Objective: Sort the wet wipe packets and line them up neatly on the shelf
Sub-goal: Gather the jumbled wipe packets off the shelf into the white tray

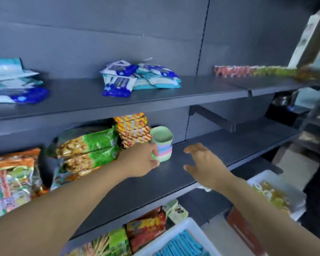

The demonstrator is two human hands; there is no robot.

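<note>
Wet wipe packets (139,78): light, soft, slippery; pinch their sealed edges. Your left hand (140,159) grips stacked cups (163,145); right hand (203,163) spread, empty.

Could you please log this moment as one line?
left hand: holds cups | right hand: open, above shelf | wipes: unsorted

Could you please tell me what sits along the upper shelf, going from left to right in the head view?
Pile of wet wipe packets at the left edge → heap of blue and teal wet wipe packets → row of red packets → row of green packets.
</note>
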